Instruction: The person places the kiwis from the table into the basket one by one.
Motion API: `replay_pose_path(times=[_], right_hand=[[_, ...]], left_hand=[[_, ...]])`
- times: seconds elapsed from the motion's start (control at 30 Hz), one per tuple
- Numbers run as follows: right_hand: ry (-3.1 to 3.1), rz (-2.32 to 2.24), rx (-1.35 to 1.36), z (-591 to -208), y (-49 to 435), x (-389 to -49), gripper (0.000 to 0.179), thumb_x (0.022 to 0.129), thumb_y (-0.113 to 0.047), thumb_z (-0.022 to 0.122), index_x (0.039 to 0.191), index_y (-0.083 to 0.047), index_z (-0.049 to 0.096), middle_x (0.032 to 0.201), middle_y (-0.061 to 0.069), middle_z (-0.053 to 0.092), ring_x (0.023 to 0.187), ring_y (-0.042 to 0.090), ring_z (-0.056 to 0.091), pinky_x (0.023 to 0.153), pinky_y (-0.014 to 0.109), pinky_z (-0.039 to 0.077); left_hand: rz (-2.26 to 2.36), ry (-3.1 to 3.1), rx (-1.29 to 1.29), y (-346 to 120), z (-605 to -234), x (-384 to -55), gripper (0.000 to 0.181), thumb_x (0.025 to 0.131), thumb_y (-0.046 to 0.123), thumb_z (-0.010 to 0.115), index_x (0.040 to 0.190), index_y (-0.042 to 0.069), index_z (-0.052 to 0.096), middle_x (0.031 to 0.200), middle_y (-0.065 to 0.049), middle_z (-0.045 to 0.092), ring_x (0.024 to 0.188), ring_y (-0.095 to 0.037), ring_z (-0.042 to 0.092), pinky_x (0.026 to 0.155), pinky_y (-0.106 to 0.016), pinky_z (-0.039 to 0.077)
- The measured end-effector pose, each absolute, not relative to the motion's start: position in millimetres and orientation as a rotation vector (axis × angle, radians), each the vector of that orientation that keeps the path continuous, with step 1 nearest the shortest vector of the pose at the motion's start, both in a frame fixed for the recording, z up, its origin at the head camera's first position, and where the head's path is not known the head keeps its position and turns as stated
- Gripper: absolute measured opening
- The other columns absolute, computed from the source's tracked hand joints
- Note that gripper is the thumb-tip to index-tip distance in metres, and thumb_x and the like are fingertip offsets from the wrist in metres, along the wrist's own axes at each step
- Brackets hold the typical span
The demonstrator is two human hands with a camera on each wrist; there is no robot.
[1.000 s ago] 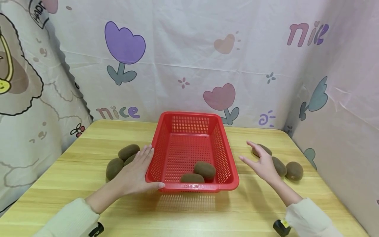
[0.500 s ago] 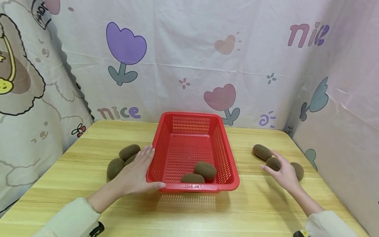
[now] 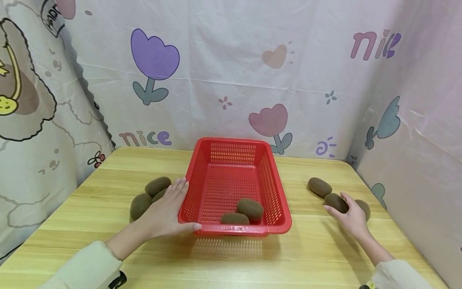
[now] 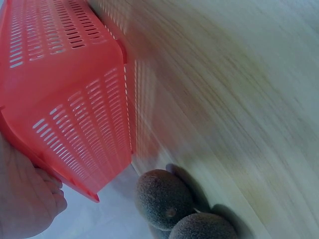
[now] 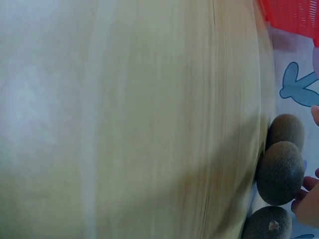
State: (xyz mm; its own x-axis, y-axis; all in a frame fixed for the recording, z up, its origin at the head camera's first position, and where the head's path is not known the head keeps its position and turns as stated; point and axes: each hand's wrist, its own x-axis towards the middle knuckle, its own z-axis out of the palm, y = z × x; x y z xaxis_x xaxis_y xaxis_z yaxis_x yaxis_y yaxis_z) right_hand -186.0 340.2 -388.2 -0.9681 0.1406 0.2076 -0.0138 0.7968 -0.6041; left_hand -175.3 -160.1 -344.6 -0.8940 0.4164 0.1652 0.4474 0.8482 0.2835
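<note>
My left hand [image 3: 164, 212] rests flat on the left rim of a red plastic basket [image 3: 234, 229], its thumb lying along the front rim. Two brown kiwifruits [image 3: 250, 209] lie inside near the basket's front. To the right, my right hand [image 3: 351, 218] spreads thumb and fingers about the middle kiwifruit [image 3: 335, 202] of three on the table. In the right wrist view its fingertips [image 5: 298, 196] meet this kiwifruit's side, while the thumb appears apart from it. Another kiwifruit [image 3: 319, 187] lies behind it, and a third [image 3: 363, 209] is partly covered by the hand.
Left of the basket, several kiwifruits [image 3: 140, 205] lie together on the wooden table [image 3: 231, 261], partly hidden by the left hand. A printed cloth [image 3: 216, 60] hangs behind the table and along both sides.
My right hand has moved right, from beside the rear kiwifruit to around the middle one, and its thumb has come closer to that fruit. The left hand has stayed on the basket.
</note>
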Motion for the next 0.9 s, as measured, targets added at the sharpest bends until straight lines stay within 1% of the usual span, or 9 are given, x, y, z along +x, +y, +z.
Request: replay_pose_path(times=[0.2, 0.37, 0.53, 0.73, 0.9], right_hand=[[-2.811, 0.862, -0.127, -389.2, 341.8, -189.4, 0.080, 0.084, -0.032, 0.066, 0.137, 0.015, 0.028, 0.136, 0.040, 0.031, 0.123, 0.056, 0.030, 0.099, 0.063, 0.030], [-2.830, 0.836, -0.120, -391.1, 342.7, -190.4, 0.079, 0.084, -0.031, 0.067, 0.136, 0.015, 0.031, 0.135, 0.040, 0.032, 0.121, 0.056, 0.032, 0.098, 0.062, 0.032], [-2.858, 0.822, -0.126, -393.5, 342.3, -190.1, 0.075, 0.084, -0.032, 0.067, 0.134, 0.013, 0.034, 0.134, 0.040, 0.034, 0.118, 0.056, 0.035, 0.095, 0.063, 0.034], [-2.897, 0.857, -0.131, -394.3, 341.2, -191.2, 0.069, 0.084, -0.026, 0.066, 0.135, 0.009, 0.035, 0.135, 0.039, 0.034, 0.118, 0.056, 0.037, 0.096, 0.063, 0.034], [-2.883, 0.903, -0.122, -395.3, 339.3, -189.7, 0.064, 0.084, -0.020, 0.066, 0.134, 0.010, 0.037, 0.134, 0.037, 0.038, 0.119, 0.054, 0.038, 0.096, 0.060, 0.035]], left_hand=[[-0.484, -2.923, -0.687, -160.4, -345.2, -175.0, 0.112, 0.071, 0.068, 0.060, 0.145, -0.005, 0.020, 0.154, -0.020, 0.018, 0.142, -0.038, 0.016, 0.113, -0.052, 0.024], [-0.487, -2.925, -0.686, -160.4, -344.9, -174.7, 0.112, 0.071, 0.067, 0.061, 0.145, -0.005, 0.020, 0.154, -0.019, 0.017, 0.142, -0.037, 0.016, 0.114, -0.051, 0.023], [-0.484, -2.927, -0.684, -159.9, -344.4, -174.7, 0.110, 0.071, 0.065, 0.062, 0.145, -0.005, 0.020, 0.154, -0.019, 0.017, 0.142, -0.037, 0.016, 0.114, -0.051, 0.023], [-0.477, -2.923, -0.687, -160.4, -344.7, -174.7, 0.111, 0.071, 0.067, 0.061, 0.145, -0.005, 0.020, 0.154, -0.019, 0.018, 0.142, -0.037, 0.016, 0.114, -0.051, 0.023], [-0.474, -2.921, -0.689, -160.7, -345.0, -174.7, 0.111, 0.071, 0.067, 0.061, 0.145, -0.005, 0.020, 0.154, -0.019, 0.017, 0.142, -0.037, 0.016, 0.114, -0.050, 0.023]])
